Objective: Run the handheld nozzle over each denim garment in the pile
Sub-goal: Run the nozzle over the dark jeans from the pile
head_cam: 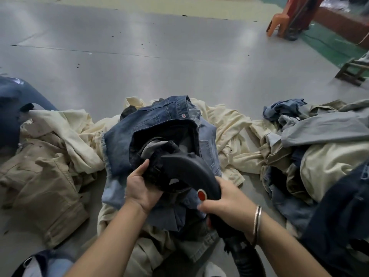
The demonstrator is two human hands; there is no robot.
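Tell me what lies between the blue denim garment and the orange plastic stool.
Past a cream garment at the blue denim garment's far edge, only bare grey floor reaches the orange plastic stool, per the head view.

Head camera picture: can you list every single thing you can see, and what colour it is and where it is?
nozzle: one, black with a red button, centre, tip inside the denim garment
hose: one, black, bottom, running down from the nozzle
denim garment: one, blue, centre, on the pile
cream clothes: several, cream, spread under and beside the denim
tan clothes: a heap, tan, left
mixed clothes heap: one, blue, grey and cream, right
stool: one, orange, top right
floor: grey, all around
bracelet: one, silver, right wrist
left hand: holds dark fabric at the nozzle
right hand: grips the nozzle handle
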